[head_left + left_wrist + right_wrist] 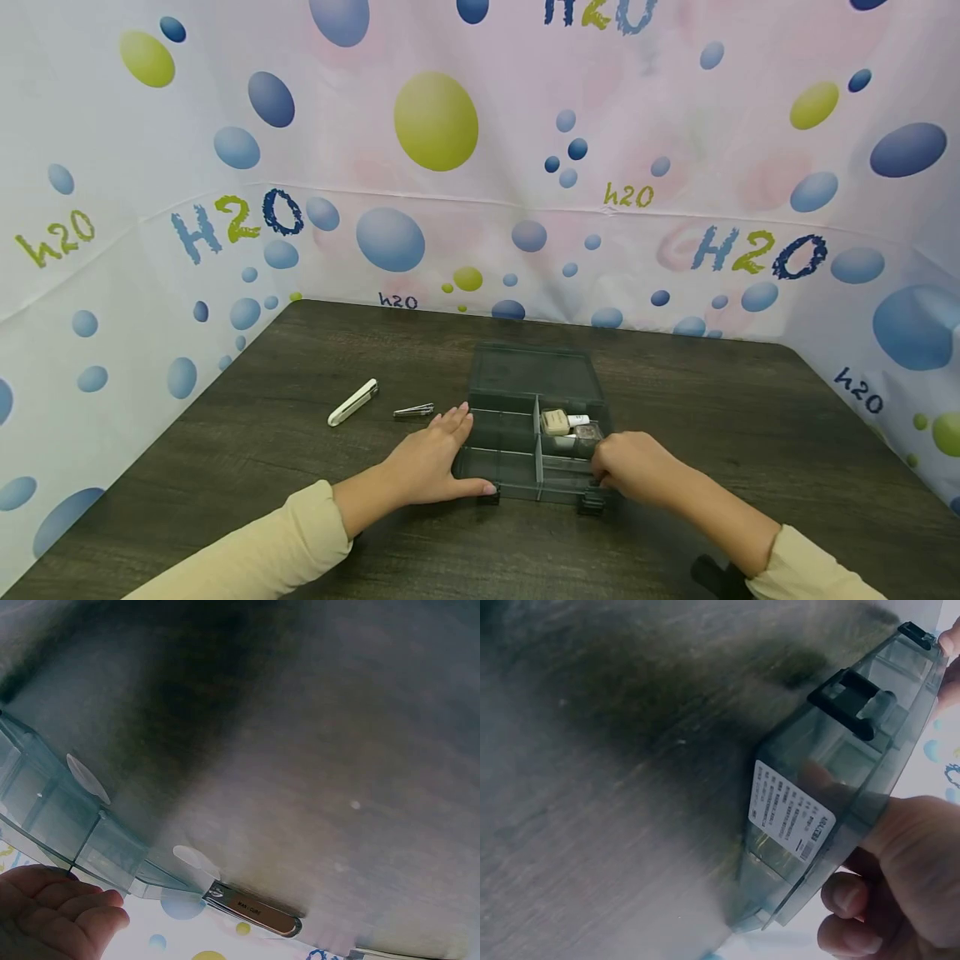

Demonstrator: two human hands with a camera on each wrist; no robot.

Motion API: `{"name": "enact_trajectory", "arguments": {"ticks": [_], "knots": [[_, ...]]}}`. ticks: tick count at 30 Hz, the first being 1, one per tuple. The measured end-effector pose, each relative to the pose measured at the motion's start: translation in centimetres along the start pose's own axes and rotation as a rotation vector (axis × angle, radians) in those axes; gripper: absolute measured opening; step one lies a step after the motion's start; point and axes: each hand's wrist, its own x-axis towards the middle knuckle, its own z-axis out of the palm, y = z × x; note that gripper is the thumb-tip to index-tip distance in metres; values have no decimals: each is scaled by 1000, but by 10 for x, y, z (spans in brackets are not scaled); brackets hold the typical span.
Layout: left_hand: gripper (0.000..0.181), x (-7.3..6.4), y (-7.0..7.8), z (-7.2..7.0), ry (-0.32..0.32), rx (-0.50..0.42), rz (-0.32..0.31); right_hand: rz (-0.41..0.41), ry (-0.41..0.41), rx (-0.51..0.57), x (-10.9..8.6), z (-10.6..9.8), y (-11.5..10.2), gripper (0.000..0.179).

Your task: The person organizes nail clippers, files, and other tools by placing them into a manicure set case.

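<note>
A clear grey compartment box (501, 460) lies on the table with its lid (536, 371) folded back. My left hand (431, 458) rests along the box's left side, fingers straight and thumb at a front latch (489, 497). My right hand (637, 468) is over the right wall at the front compartment. In the right wrist view, a digit shows through the clear wall and other fingers curl outside; whether they pinch anything is hidden. Small bottles, one beige (555, 422) with a white cap and one dark (587, 439), lie in the back right compartment.
A nail clipper (413, 411) lies left of the box, and a white, slim folding tool (352, 403) lies farther left. A printed label (791, 810) is on the box's front wall. A patterned curtain (480, 208) stands behind the dark wooden table (712, 400).
</note>
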Motion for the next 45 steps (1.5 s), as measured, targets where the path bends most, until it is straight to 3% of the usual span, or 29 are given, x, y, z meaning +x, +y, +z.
{"name": "enact_trajectory", "arguments": {"ticks": [7, 12, 14, 16, 19, 21, 23, 26, 30, 41, 45], "knots": [[94, 1, 0, 1, -2, -5, 7, -5, -1, -13, 3, 1, 0, 26], [94, 2, 0, 1, -4, -5, 9, 29, -18, 121, 1, -1, 4, 19], [95, 2, 0, 1, -1, -2, 10, 69, 23, 185, -1, -2, 6, 13], [95, 2, 1, 1, 1, 4, 10, 127, 124, 210, -3, -3, 7, 7], [95, 3, 1, 0, 2, 9, 10, 236, 269, 198, -6, -3, 7, 37], [95, 3, 1, 0, 2, 12, 9, 303, 285, 198, -9, -4, 8, 67], [95, 3, 1, -1, 3, 16, 7, 334, 237, 199, -13, -4, 10, 93], [95, 4, 1, 0, 7, 19, 10, 335, 136, 215, -18, 0, 12, 112], [95, 3, 0, 1, 8, 14, 13, 338, 76, 232, -21, 6, 13, 116], [95, 1, -4, 0, -15, -30, -2, 381, 14, 319, -20, 12, 12, 115], [92, -2, -9, -5, 10, -69, 23, 393, 3, 359, -19, 12, 12, 116]]}}
